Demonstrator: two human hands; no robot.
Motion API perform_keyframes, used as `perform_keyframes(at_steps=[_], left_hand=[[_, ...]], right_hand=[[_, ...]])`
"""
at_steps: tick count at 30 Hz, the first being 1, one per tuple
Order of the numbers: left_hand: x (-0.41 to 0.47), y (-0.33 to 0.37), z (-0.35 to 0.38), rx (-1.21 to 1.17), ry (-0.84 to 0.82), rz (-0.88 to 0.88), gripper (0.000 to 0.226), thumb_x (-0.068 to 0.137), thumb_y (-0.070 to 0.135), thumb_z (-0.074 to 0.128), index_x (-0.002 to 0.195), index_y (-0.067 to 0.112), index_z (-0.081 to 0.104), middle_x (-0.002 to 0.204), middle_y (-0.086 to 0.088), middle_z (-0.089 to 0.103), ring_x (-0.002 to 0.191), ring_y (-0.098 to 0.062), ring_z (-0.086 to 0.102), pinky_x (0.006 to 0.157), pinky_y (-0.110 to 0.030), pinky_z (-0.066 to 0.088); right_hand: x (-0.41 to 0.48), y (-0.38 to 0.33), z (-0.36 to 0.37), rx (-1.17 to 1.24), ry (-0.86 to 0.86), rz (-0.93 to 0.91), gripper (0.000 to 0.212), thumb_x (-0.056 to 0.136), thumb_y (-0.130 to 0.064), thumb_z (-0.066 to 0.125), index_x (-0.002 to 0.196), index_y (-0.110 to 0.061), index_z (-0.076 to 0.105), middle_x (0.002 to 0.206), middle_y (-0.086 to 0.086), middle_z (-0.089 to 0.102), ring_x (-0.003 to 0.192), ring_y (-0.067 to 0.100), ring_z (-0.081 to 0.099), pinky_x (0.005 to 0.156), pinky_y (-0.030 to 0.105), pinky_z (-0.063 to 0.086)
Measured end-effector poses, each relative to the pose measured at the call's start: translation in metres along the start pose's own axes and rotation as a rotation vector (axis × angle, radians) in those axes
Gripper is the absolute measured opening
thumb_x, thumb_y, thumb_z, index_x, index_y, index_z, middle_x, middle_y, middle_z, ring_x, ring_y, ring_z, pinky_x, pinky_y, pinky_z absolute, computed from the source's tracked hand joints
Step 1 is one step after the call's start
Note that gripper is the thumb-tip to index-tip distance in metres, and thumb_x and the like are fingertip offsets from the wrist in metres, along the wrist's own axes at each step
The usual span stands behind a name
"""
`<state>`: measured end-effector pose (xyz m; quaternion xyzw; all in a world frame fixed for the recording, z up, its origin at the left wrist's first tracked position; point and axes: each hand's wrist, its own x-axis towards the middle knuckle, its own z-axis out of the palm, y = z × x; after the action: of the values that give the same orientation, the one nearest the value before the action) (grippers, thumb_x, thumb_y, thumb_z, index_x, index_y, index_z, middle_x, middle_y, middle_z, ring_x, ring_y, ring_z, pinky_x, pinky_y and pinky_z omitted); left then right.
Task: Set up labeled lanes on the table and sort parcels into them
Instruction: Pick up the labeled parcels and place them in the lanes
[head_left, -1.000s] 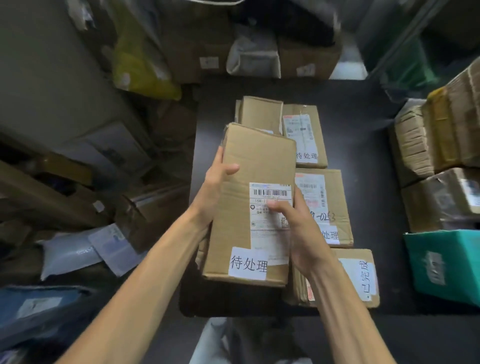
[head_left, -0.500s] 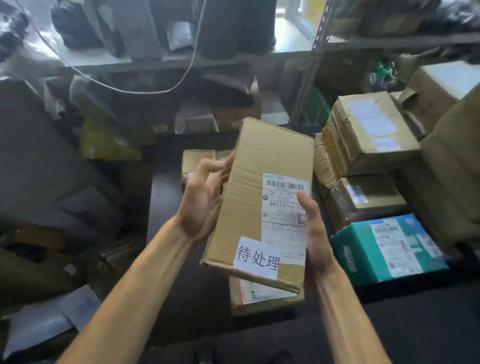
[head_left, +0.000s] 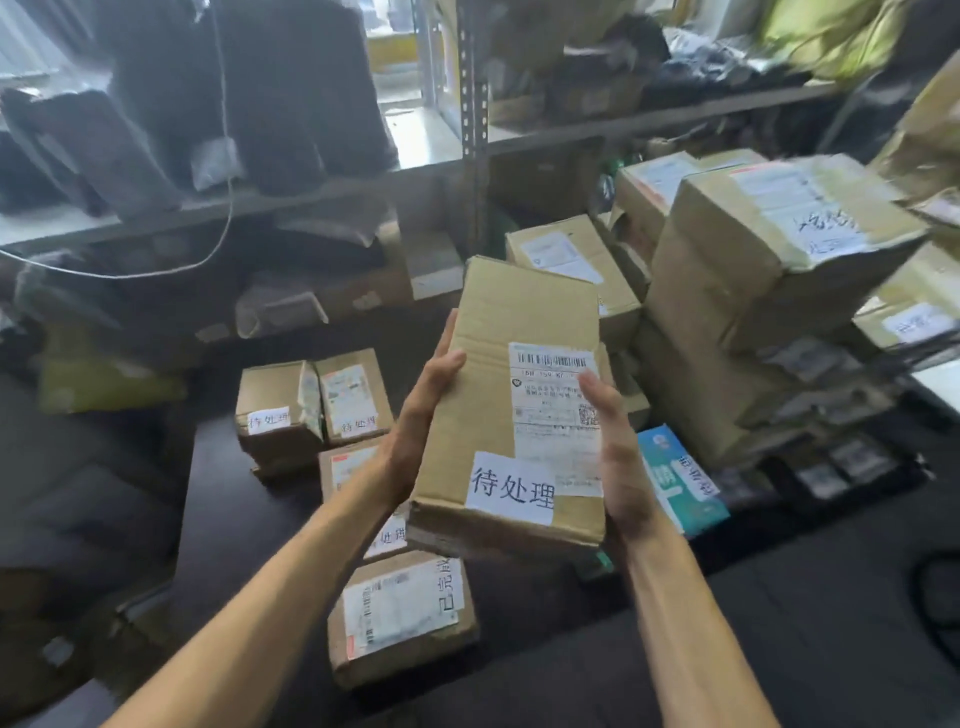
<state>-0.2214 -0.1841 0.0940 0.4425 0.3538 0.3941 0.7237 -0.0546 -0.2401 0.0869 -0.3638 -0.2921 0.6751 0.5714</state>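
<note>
We look down over two bare forearms in a crowded parcel room. A dark table (head_left: 228, 499) stretches ahead. At its far edge a small parcel (head_left: 272, 415) and a second small parcel (head_left: 354, 397) sit touching, each with a white handwritten slip. Nearer, a half-hidden parcel (head_left: 343, 465) lies behind the left wrist, and by the near edge a near parcel (head_left: 405, 662) carries a slip reading 已完成. Toward the table's right edge a teal box (head_left: 675, 483) lies just beside the right hand; behind it blurred stacked cartons (head_left: 737, 291) rise high. A metal shelf (head_left: 470, 119) loaded with dark bags crosses the background.

Lifted clear of the table, above that row, is the long parcel (head_left: 493, 322), tilted with its far end higher. A white slip (head_left: 511, 488) reading 待处理 sits at its near end, beside a shipping label (head_left: 553, 415). The left hand (head_left: 415, 436) grips its left side, thumb pressed on the top face, fingers (head_left: 445, 335) curled round the edge. The right hand (head_left: 621, 462) grips the right side, thumb lying over the shipping label, its other fingers hidden behind the box. The parcel blocks our view of the table's middle.
</note>
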Motion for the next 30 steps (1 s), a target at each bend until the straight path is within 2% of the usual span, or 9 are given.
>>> perform_keyframes(at_steps=[2,6,9,11,13,16,20,24,30], left_hand=[[0.010,-0.019,0.006,-0.086,0.009,0.009,0.088,0.081,0.045,0.060,0.157,0.013,0.028,0.127,-0.016,0.062,0.098,-0.024,0.071,0.073,-0.034,0.060],[0.032,-0.046,0.026,-0.090,0.001,-0.036,0.084,0.085,0.038,0.061,0.157,0.008,0.028,0.115,-0.013,0.067,0.090,-0.020,0.074,0.068,-0.031,0.059],[0.041,-0.060,0.046,-0.048,-0.012,-0.028,0.083,0.082,0.040,0.059,0.156,0.014,0.032,0.134,-0.024,0.060,0.119,-0.037,0.063,0.090,-0.046,0.056],[0.047,-0.065,0.059,0.031,0.007,0.030,0.078,0.082,0.038,0.055,0.155,0.021,0.034,0.143,-0.027,0.053,0.126,-0.041,0.056,0.104,-0.058,0.048],[0.057,-0.073,0.068,0.052,0.035,0.061,0.076,0.082,0.036,0.054,0.155,0.025,0.036,0.144,-0.026,0.051,0.129,-0.042,0.052,0.110,-0.065,0.040],[0.071,-0.086,0.074,0.119,0.126,0.074,0.077,0.080,0.040,0.058,0.154,0.035,0.037,0.151,-0.017,0.049,0.140,-0.042,0.044,0.113,-0.067,0.033],[0.086,-0.100,0.084,0.101,0.284,0.062,0.078,0.070,0.049,0.063,0.145,0.056,0.042,0.161,0.004,0.037,0.151,-0.025,0.032,0.121,-0.060,0.024],[0.094,-0.118,0.095,0.084,0.346,0.129,0.083,0.075,0.046,0.065,0.153,0.036,0.039,0.156,-0.016,0.041,0.140,-0.043,0.044,0.111,-0.071,0.033],[0.098,-0.139,0.108,0.059,0.420,0.151,0.080,0.077,0.042,0.062,0.153,0.025,0.042,0.144,-0.021,0.054,0.130,-0.046,0.053,0.106,-0.072,0.039]], right_hand=[[0.003,-0.010,-0.016,-0.033,-0.009,0.027,0.076,0.092,-0.049,0.065,0.156,-0.019,0.035,0.150,0.019,0.052,0.137,0.041,0.051,0.115,0.063,0.035],[0.004,-0.022,-0.047,-0.102,0.037,0.082,0.072,0.094,-0.049,0.063,0.156,-0.021,0.037,0.151,0.017,0.052,0.138,0.041,0.050,0.116,0.063,0.033],[-0.003,-0.030,-0.068,-0.067,0.055,0.061,0.062,0.101,-0.040,0.055,0.156,-0.021,0.035,0.151,0.018,0.052,0.137,0.040,0.051,0.114,0.060,0.038],[-0.009,-0.036,-0.080,-0.076,0.063,0.037,0.053,0.104,-0.035,0.045,0.155,-0.021,0.037,0.149,0.018,0.054,0.135,0.039,0.054,0.110,0.058,0.042],[-0.010,-0.044,-0.089,-0.094,0.062,0.036,0.052,0.105,-0.033,0.044,0.155,-0.021,0.036,0.149,0.019,0.053,0.136,0.040,0.053,0.111,0.058,0.041],[-0.001,-0.052,-0.106,-0.075,0.071,0.089,0.062,0.102,-0.036,0.052,0.157,-0.016,0.030,0.154,0.022,0.046,0.140,0.044,0.047,0.114,0.063,0.038],[0.012,-0.062,-0.129,-0.148,0.031,0.123,0.058,0.101,-0.034,0.054,0.155,-0.021,0.037,0.149,0.019,0.052,0.136,0.043,0.052,0.113,0.066,0.037],[0.022,-0.070,-0.149,-0.258,0.038,0.090,0.058,0.095,-0.027,0.059,0.151,-0.026,0.042,0.143,0.014,0.061,0.129,0.038,0.059,0.110,0.064,0.042],[0.034,-0.074,-0.168,-0.509,0.033,0.038,0.063,0.088,-0.031,0.066,0.147,-0.035,0.045,0.139,-0.002,0.064,0.129,0.023,0.061,0.112,0.057,0.044]])
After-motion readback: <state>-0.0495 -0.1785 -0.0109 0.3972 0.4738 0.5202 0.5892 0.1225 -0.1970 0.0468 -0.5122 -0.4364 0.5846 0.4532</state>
